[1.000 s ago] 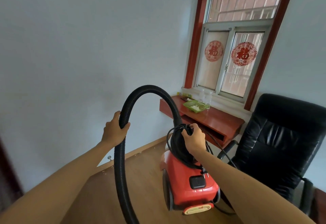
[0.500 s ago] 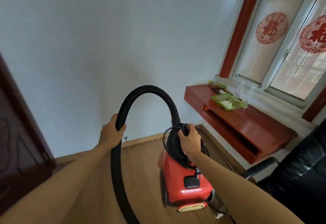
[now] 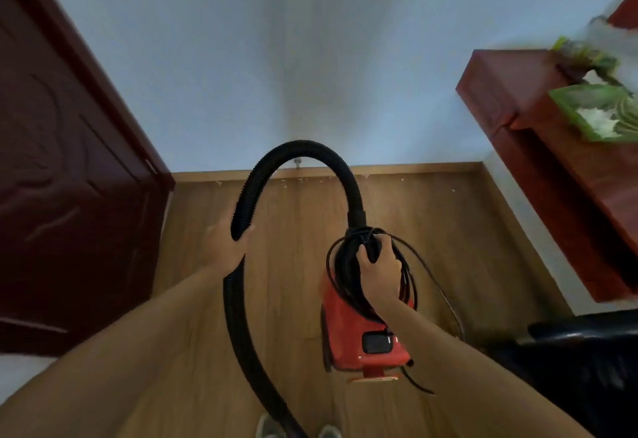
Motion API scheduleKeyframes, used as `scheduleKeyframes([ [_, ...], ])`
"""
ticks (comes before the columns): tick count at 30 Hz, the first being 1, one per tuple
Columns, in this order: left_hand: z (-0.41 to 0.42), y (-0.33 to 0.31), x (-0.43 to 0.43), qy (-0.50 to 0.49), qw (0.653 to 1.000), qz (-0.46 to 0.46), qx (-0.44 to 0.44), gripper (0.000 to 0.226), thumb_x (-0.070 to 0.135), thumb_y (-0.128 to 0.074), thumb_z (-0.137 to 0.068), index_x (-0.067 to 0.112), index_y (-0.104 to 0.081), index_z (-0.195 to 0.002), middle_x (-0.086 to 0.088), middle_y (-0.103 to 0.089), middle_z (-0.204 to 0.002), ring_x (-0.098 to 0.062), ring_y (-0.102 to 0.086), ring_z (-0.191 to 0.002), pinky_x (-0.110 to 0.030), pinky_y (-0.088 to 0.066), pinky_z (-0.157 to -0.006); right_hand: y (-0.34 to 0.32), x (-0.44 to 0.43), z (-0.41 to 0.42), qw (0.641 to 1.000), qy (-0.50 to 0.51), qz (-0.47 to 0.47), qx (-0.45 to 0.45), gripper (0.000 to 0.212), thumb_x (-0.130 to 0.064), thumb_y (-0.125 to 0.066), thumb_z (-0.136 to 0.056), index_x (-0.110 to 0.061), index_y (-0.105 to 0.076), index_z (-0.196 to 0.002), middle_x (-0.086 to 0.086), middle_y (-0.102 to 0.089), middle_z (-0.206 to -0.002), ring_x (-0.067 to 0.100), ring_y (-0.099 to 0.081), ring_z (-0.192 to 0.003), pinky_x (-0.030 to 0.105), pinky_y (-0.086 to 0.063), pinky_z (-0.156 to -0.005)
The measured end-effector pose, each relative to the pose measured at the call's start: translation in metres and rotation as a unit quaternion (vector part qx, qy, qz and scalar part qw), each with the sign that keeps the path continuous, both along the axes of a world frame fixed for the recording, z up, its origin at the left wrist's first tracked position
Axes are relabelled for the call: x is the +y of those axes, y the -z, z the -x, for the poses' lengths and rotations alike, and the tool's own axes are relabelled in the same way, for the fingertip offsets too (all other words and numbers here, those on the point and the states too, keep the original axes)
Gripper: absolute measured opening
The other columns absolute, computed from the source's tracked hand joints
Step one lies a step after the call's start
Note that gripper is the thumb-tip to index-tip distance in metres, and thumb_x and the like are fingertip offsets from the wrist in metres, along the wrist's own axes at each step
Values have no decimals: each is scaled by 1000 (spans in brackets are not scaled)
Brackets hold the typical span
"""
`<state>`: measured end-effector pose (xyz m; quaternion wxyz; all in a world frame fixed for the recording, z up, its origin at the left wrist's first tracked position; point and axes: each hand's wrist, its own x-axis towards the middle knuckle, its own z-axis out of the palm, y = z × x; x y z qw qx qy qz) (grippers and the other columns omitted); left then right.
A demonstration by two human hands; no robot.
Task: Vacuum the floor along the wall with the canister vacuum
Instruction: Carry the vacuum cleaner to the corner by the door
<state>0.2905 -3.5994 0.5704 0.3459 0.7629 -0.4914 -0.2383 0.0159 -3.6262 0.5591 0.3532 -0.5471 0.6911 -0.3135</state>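
A red canister vacuum [image 3: 348, 334] hangs above the wooden floor [image 3: 293, 247], held by its top. My right hand [image 3: 379, 273] is closed on the black handle, where a black power cord [image 3: 340, 265] is wound in loops. A black ribbed hose [image 3: 303, 149] arches up from the vacuum's front and comes down on the left. My left hand [image 3: 224, 242] grips that hose partway along; the rest of the hose runs down past my feet and out of the frame. White specks [image 3: 300, 180] lie on the floor along the skirting of the pale wall [image 3: 310, 57].
A dark red door [image 3: 69, 178] stands at the left. A red wooden desk [image 3: 552, 161] sticks out at the right, with a green tray [image 3: 600, 113] on it. A black chair [image 3: 587, 361] sits at the lower right. My shoes [image 3: 269, 427] show at the bottom edge.
My view has swung left and down: the window has gone out of sight, the door and the floor by the wall have come into view. Both hands keep their grips.
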Motion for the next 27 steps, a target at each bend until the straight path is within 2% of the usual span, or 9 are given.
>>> scheduleKeyframes([
  [2, 2, 41, 1, -5, 1000, -23, -12, 26, 24, -59, -98, 14, -58, -122, -3, -63, -97, -25, -64, -89, -8, -37, -61, 43, 0, -2, 1000, -6, -23, -6, 18, -31, -54, -97, -22, -50, -112, 7, -65, -80, 18, -61, -65, 34, -49, -57],
  [4, 3, 85, 3, -7, 999, -34, -19, 31, 25, -58, -99, 9, -58, -125, -5, -66, -103, -26, -65, -92, -17, -42, -63, 90, 3, -4, 999, -3, -52, -4, 24, -34, -53, -97, -23, -49, -118, 5, -65, -81, 20, -63, -70, 35, -50, -60],
  [8, 1, 169, 6, 0, 998, -61, -18, 51, 23, -57, -100, 9, -41, -147, 9, -49, -117, -11, -52, -102, -19, -39, -84, 175, 6, -11, 996, 3, -85, 1, 32, -36, -52, -97, -24, -47, -126, 6, -64, -74, 17, -57, -56, 24, -40, -48],
  [12, -7, 253, 0, 12, 998, -66, -6, 47, 26, -55, -100, 17, -44, -145, 7, -61, -114, -14, -62, -96, -34, -52, -86, 250, 3, -9, 995, 4, -95, 7, 31, -32, -53, -98, -23, -48, -127, 2, -62, -66, 16, -54, -46, 19, -37, -39],
  [15, -7, 303, -8, -1, 998, -60, 9, 48, 20, -54, -101, 19, -40, -147, 10, -58, -122, -4, -56, -101, -22, -45, -91, 305, -7, -12, 996, 1, -92, 14, 30, -31, -55, -97, -23, -48, -126, 5, -60, -60, 20, -50, -40, 31, -40, -38],
  [18, -2, 351, -5, -9, 997, -68, 17, 53, 21, -53, -102, 23, -31, -151, 10, -51, -132, -7, -53, -111, -24, -42, -100, 348, -17, -15, 995, -4, -95, 21, 29, -30, -55, -98, -23, -48, -125, 4, -62, -66, 31, -61, -55, 39, -46, -46],
  [22, -2, 416, -11, -8, 996, -86, 33, 52, 24, -52, -102, 29, -31, -150, 13, -48, -135, 3, -48, -113, -19, -40, -99, 404, -27, -13, 995, -12, -96, 18, 31, -28, -55, -98, -21, -48, -127, -10, -58, -68, 30, -57, -60, 38, -49, -55],
  [25, 0, 462, -22, 13, 996, -85, 23, 48, 22, -52, -102, 34, -33, -145, 16, -49, -125, 12, -45, -101, 0, -35, -84, 446, -39, -7, 995, 5, -97, 14, 34, -29, -56, -98, -22, -47, -130, -12, -59, -76, 26, -63, -77, 38, -53, -64],
  [27, 3, 488, -31, 19, 995, -94, 27, 49, 20, -52, -103, 35, -30, -144, 16, -46, -125, 11, -43, -102, 4, -34, -80, 474, -45, -3, 996, 12, -89, 14, 34, -30, -55, -98, -22, -47, -131, -18, -58, -83, 9, -65, -75, 25, -52, -61],
])
